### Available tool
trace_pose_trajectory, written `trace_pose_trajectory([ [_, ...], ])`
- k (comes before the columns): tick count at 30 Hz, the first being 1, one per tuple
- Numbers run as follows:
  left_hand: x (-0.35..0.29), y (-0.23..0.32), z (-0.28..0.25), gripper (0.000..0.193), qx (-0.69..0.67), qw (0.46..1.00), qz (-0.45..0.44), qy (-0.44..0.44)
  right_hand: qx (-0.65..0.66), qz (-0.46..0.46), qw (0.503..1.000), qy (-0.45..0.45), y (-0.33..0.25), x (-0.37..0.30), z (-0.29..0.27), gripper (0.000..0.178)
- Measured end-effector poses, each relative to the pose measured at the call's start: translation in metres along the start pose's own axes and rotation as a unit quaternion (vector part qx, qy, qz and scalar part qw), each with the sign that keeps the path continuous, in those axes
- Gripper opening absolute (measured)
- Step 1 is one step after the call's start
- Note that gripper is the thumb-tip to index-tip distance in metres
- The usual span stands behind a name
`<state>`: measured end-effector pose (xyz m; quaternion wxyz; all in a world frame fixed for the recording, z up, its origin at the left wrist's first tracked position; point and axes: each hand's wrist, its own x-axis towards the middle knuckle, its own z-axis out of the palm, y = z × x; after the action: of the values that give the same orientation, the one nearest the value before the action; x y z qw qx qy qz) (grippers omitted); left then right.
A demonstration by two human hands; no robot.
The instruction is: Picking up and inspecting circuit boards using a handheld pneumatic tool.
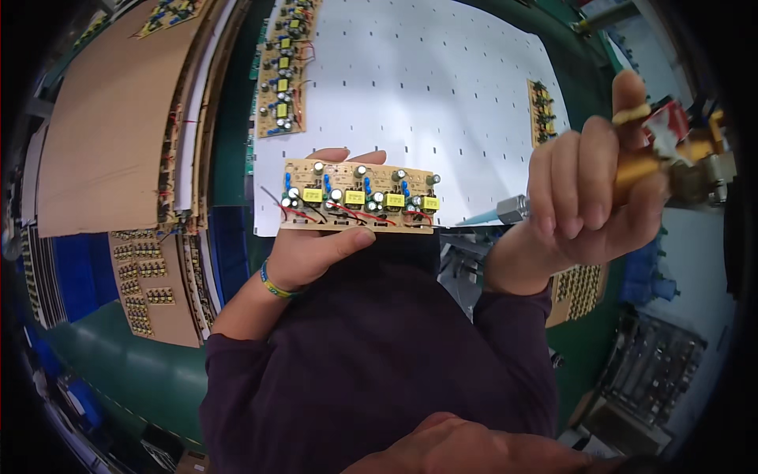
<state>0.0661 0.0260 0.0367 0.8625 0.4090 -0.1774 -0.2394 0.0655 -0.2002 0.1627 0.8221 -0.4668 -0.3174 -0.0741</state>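
Observation:
My left hand grips a tan circuit board panel from its left part, the thumb along the near edge and fingertips showing past the far edge. On the panel stand yellow transformers, blue discs and round capacitors, with red and black wires along the near side. My right hand is closed around a brass-coloured dispensing gun, partly blurred. Its silver hex collar and pale blue tapered nozzle point left, the tip close to the panel's right end. I cannot tell whether the tip touches.
A white sheet with small dark slots covers the work surface. Similar board panels lie at its left and right. Cardboard sheets stacked with boards stand at the left; more boards are at lower right.

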Motion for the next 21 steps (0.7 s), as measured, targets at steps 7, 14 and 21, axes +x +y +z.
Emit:
trace_pose_trajectory([
  [7, -0.008, -0.010, 0.001, 0.074, -0.022, 1.000, -0.013, -0.018, 0.002, 0.016, 0.999, -0.037, 0.011, 0.002, 0.010, 0.066],
  [14, -0.007, -0.013, 0.001, 0.074, -0.044, 0.999, -0.026, -0.017, 0.002, 0.008, 0.999, -0.032, 0.021, -0.003, 0.011, 0.068],
  [21, -0.006, -0.013, 0.002, 0.073, -0.026, 0.999, -0.018, -0.033, 0.005, -0.006, 1.000, -0.027, 0.022, -0.005, 0.007, 0.068],
])
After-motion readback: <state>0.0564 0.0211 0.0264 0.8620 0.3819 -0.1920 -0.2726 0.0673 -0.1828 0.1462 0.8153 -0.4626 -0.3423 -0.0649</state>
